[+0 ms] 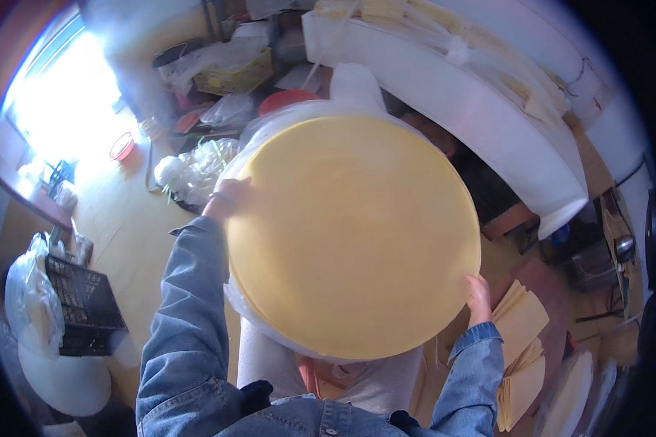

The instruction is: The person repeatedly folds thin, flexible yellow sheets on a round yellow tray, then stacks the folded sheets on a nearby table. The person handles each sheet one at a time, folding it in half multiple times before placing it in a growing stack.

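Observation:
A large, round, thin yellow sheet point(355, 235), like a big flatbread, lies flat before me above my knees. Clear plastic film point(251, 317) shows around its lower left rim and along its far side. My left hand point(232, 196) is on the sheet's left edge, blurred, with a dark band at the wrist. At the lower right edge, my right hand point(477, 295) pinches the rim, thumb on top. What bears the sheet from beneath is hidden.
Folded yellow sheets point(519, 328) are stacked at my right. Beyond the round sheet stands a long white-covered surface point(443, 71) with plastic over it. Leafy vegetables in a plastic bag point(197, 169) and a black crate point(85, 300) are on the left. A red basin point(287, 100) stands behind.

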Tool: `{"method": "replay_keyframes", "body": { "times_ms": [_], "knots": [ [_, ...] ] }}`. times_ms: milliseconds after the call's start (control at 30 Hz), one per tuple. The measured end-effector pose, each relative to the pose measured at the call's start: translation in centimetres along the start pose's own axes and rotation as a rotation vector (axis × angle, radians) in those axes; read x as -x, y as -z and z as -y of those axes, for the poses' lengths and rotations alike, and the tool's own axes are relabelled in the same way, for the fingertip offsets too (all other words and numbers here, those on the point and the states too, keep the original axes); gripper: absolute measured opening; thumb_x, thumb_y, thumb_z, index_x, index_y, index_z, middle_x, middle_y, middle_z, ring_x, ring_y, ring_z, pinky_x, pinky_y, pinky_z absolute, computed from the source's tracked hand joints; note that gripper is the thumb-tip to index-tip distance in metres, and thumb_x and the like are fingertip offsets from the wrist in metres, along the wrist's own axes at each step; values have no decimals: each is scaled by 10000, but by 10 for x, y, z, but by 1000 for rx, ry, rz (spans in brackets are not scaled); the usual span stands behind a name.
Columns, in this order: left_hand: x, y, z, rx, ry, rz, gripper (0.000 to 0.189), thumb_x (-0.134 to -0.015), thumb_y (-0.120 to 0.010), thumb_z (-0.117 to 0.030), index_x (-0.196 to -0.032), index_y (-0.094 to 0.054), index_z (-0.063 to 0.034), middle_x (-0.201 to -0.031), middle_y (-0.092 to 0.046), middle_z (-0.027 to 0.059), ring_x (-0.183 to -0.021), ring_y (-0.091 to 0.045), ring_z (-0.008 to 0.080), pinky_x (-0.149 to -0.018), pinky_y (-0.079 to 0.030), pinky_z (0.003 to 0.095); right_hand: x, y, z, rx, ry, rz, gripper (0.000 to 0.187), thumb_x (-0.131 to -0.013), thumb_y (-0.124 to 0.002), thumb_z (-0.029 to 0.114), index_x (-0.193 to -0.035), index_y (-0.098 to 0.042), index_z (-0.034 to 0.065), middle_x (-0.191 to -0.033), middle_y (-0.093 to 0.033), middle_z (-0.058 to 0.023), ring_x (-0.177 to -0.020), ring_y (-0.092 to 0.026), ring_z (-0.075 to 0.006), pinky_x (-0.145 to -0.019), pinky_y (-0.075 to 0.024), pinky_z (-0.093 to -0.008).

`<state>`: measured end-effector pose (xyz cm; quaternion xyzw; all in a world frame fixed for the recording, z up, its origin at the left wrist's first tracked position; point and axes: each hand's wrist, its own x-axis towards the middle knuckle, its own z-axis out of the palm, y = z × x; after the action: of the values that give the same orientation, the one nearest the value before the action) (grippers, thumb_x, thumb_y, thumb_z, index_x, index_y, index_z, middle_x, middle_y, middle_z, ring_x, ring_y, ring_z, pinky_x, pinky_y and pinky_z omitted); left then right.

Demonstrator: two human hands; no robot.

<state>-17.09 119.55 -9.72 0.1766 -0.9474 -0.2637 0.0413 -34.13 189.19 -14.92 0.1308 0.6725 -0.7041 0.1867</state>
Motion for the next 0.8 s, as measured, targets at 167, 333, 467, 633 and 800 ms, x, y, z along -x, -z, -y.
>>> {"method": "replay_keyframes", "body": {
  "times_ms": [167,333,467,633,800],
  "knots": [
    [-45,34,-46,-852,-202,162,142,-820,-614,-200,-780,-715,-108,-677,-691,50,-654,-680,196,-552,-530,377,-3,-3,1,92,3,8,320,-879,-538,38,-1186,-589,-35,-1058,-668,-118,-928,-664,-231,-800,-544,-367],
    [-20,55,-132,371,47,-182,174,-842,-534,-111,-754,-661,-29,-644,-669,76,-569,-662,132,-519,-515,264,6,-10,4,91,71,-5,279,-847,-559,52,-1108,-628,-17,-920,-661,-65,-754,-640,-175,-647,-518,-311],
    [11,79,-216,268,-98,-221,117,-846,-574,-101,-846,-665,-28,-701,-670,54,-609,-648,124,-545,-501,260,4,-7,1,40,66,4,253,-847,-557,67,-1073,-644,-8,-856,-643,-35,-717,-618,-145,-619,-495,-294],
    [45,104,-286,196,-237,-222,144,-858,-553,-133,-850,-660,-37,-714,-678,70,-655,-668,144,-621,-511,274,-11,6,-11,121,110,75,282,-875,-561,54,-1141,-610,-24,-1011,-675,-94,-862,-674,-204,-740,-549,-343],
    [81,123,-315,212,-348,-270,127,-873,-595,-117,-934,-682,-46,-745,-687,48,-666,-652,116,-617,-504,253,-18,10,-23,74,150,64,224,-862,-571,75,-1058,-632,-13,-917,-662,-82,-781,-649,-185,-668,-524,-334]
  ]
}}
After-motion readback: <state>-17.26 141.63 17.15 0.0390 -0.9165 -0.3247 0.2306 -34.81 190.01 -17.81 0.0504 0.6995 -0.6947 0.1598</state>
